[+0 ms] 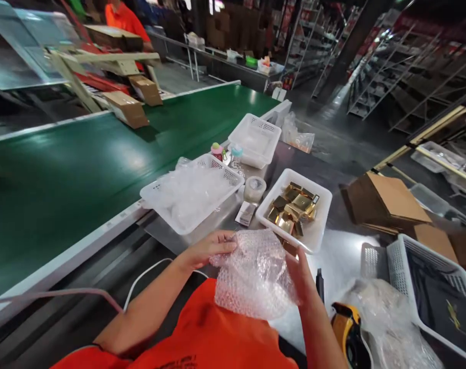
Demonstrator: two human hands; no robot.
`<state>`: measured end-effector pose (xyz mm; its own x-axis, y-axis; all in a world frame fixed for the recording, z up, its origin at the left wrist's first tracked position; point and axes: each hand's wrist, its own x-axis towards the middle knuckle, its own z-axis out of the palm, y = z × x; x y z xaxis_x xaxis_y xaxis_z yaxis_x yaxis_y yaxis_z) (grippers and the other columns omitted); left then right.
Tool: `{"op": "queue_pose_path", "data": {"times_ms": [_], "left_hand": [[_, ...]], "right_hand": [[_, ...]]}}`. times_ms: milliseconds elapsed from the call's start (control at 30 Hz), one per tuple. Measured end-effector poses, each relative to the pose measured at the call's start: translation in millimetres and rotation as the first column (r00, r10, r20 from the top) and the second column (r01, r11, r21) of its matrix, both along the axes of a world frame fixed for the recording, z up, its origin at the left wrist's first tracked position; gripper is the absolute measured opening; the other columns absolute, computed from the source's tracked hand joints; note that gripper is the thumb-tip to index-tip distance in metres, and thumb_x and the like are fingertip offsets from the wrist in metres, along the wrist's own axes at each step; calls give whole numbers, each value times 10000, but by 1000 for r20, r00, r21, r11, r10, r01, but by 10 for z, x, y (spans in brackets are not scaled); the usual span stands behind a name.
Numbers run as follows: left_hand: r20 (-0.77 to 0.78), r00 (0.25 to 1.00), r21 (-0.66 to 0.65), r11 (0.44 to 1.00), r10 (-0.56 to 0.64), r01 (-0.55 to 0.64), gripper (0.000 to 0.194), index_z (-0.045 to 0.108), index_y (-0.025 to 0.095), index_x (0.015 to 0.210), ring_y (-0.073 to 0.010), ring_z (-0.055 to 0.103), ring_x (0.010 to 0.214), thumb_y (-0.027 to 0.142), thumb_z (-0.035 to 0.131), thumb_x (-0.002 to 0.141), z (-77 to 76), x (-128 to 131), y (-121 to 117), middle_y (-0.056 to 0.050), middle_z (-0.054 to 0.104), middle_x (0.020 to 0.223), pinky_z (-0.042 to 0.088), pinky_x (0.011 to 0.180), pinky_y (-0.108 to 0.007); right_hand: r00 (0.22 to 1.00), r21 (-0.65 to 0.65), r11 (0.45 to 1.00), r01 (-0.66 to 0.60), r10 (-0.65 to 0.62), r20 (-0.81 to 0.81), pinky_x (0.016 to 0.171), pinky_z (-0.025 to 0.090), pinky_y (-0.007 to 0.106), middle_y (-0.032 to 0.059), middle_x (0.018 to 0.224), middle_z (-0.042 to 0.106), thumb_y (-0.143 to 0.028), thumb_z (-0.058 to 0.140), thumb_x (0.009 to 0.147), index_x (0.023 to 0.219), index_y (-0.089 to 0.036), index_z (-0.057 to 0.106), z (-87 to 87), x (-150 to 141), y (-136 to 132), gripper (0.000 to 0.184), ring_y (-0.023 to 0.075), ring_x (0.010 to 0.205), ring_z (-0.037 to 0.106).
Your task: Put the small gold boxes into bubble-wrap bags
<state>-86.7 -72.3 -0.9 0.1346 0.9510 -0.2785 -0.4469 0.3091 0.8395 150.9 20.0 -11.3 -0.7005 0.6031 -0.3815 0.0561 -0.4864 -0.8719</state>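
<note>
Over your orange shirt (221, 338), your left hand (208, 248) and right hand (300, 277) clamp fingers on opposite sides of crinkled, clear bubble wrap (256, 277). Beyond, a perforated white basket (230, 179) overlaps the metal bench's (344, 251) left edge, heaped with filmy plastic (194, 192); rightward, a smooth tray (325, 205) holds shiny gold boxes (294, 207).

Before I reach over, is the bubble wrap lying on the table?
No, the left hand and right hand hold the bubble wrap up.

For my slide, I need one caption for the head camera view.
Left hand and right hand hold bubble wrap near a white tray of gold boxes, with a green conveyor belt beyond.
</note>
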Motion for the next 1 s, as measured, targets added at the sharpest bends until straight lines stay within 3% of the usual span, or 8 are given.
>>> {"op": "queue_pose_path", "data": {"times_ms": [100,200,267,333,400,533,733,1000], "left_hand": [[-188,949,-39,967,-255,252,445,658,117,802,-62,391,481,522,759,650,-56,-78,125,10,542,628,271,434,-194],[-478,855,-136,978,-204,158,356,569,160,712,-88,375,474,501,671,707,-219,-189,294,43,450,575,277,444,-216],[-754,657,-71,994,0,-81,251,550,178,726,-142,473,573,421,606,757,-324,-225,349,8,504,637,356,526,-250],[-912,331,146,947,241,-286,175,566,182,779,-193,537,726,353,538,799,-401,-175,334,-46,576,773,396,633,-289],[-920,186,284,913,346,-292,203,562,186,761,-199,536,766,360,491,837,-464,-23,264,-57,590,810,387,664,-295],[-864,493,88,995,99,-47,346,507,192,613,-147,460,570,469,521,821,-668,399,89,8,523,585,325,556,-264],[-524,846,-53,987,101,-150,356,621,150,710,-184,565,676,503,579,730,-966,568,-37,-39,636,695,423,644,-280],[-341,932,-240,947,124,-214,441,544,178,704,-154,534,519,617,576,685,-935,537,-75,9,551,598,425,510,-267]], "right_hand": [[1000,-153,988,-6,3,-18,565,431,285,65,748,691,-697,676,669,816,-185,706,-87,26,-92,534,179,641,612],[999,-92,996,22,-17,51,469,324,238,-10,556,594,-477,834,593,656,-170,659,-203,16,-100,359,99,475,467],[991,-6,997,75,-74,108,449,281,233,-26,521,560,-454,835,598,631,-166,645,-296,-25,-92,346,83,452,419],[978,90,985,149,-160,137,451,283,232,-25,531,567,-453,836,575,642,-167,643,-410,-113,-103,352,88,467,433],[968,162,973,164,-190,164,444,297,239,-32,506,547,-455,820,563,613,-177,606,-537,-242,-150,354,100,453,442],[957,327,938,118,-196,215,457,273,237,-76,458,413,-410,742,607,518,-216,462,-750,-500,-325,353,93,457,366],[963,318,944,83,-158,216,509,280,227,-77,507,422,-389,769,550,511,-201,496,-864,-582,-498,334,87,527,333],[927,338,920,198,-287,241,452,259,237,-51,494,356,-728,451,796,522,-218,397,-1162,-424,-479,582,93,474,294]]}}
